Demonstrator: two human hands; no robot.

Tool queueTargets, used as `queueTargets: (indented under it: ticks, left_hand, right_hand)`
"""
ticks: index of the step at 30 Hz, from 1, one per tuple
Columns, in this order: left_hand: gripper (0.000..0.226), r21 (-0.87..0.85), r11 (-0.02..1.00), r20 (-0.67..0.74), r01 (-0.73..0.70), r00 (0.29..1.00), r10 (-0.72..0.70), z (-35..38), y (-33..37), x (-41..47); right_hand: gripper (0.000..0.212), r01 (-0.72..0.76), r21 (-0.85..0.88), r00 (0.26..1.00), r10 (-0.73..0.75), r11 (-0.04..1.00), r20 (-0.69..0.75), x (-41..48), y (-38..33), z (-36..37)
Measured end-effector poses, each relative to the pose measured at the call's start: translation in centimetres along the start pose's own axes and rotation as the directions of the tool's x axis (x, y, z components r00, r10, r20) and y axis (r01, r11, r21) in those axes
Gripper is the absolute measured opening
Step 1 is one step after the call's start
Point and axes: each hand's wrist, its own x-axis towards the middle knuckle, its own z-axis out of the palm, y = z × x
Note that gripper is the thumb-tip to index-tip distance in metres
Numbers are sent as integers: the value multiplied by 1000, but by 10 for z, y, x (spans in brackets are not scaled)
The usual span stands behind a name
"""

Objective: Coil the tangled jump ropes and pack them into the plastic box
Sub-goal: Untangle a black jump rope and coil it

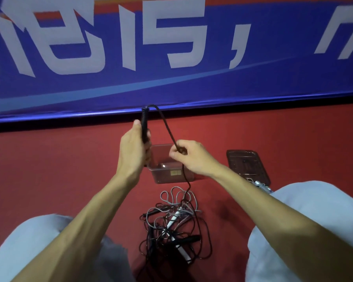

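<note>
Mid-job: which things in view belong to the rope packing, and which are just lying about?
Job in hand:
- black handle, gripped by the left hand
- black cord, pinched by the right hand
- tangled pile of ropes
- clear plastic box

Lying about:
- box lid, flat on the red floor
- blue banner

left hand [134,148] grips black handle [144,123]; right hand [189,157] pinches rope [167,127].
</note>
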Motion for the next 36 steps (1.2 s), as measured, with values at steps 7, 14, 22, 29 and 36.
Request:
queueTargets:
  ticks: [7, 14, 22, 29, 36]
  left_hand:
    - [16, -350, 933, 63, 80, 996, -62, -15, 8, 1]
    - [30, -187, 980, -92, 62, 993, -81, -15, 2, 4]
    - [21, 117, 979, 172, 170, 967, -188, 4, -22, -5]
    - [16, 294, 939, 472, 180, 826, -307, 8, -36, -9]
    - [18, 188, 966, 507, 177, 825, -250, 20, -26, -22]
  right_hand:
    - [8, -29, -106, 982, 48, 994, 184, -10, 7, 3]
    - [18, -124, 409, 990, 142, 904, -14, -2, -14, -16]
    - [6, 77, 676, 937, 179, 733, -301, 0, -50, -39]
    - [8, 122, 800, 875, 317, 587, -366, 3, -59, -51]
    - [15, 101, 871, 816, 460, 481, -349, 3, -42, -53]
